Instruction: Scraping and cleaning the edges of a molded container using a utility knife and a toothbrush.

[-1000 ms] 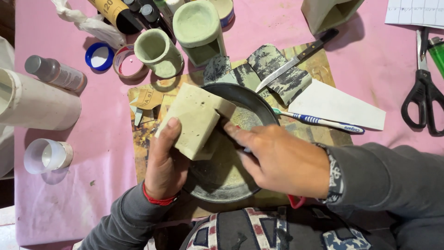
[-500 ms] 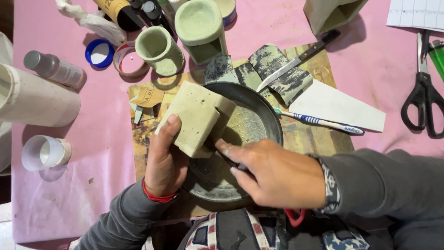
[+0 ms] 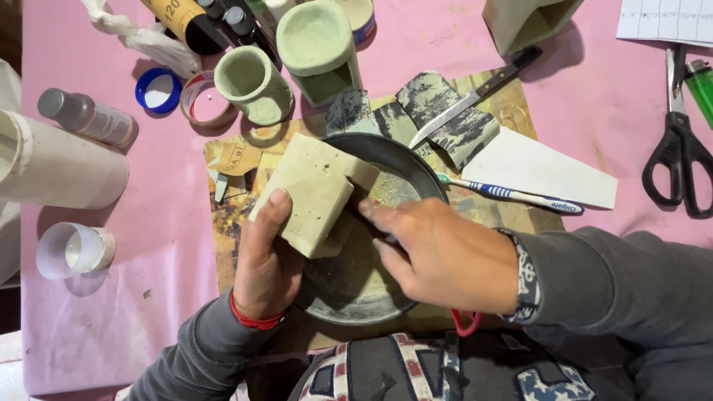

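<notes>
Hands at work over a dark round pan (image 3: pixel 401 160) on a pink tabletop (image 3: pixel 148 297): the left hand (image 3: pixel 267 256) grips a pale, pitted concrete block (image 3: pixel 312 189), tilted above the pan; the right hand (image 3: pixel 438 252) presses its fingertips against the block's side, grasping nothing. Judged from the tilt, the block could slip and chip on the pan's rim.

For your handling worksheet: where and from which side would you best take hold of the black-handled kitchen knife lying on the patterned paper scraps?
Grip the black-handled kitchen knife by its handle, coming from the far right end. The handle points up and right, away from the dark round pan, and looks free of clutter, while the bare blade tip lies toward the pan, near the person's right hand. Approaching from there likely keeps fingers off the edge.
</notes>
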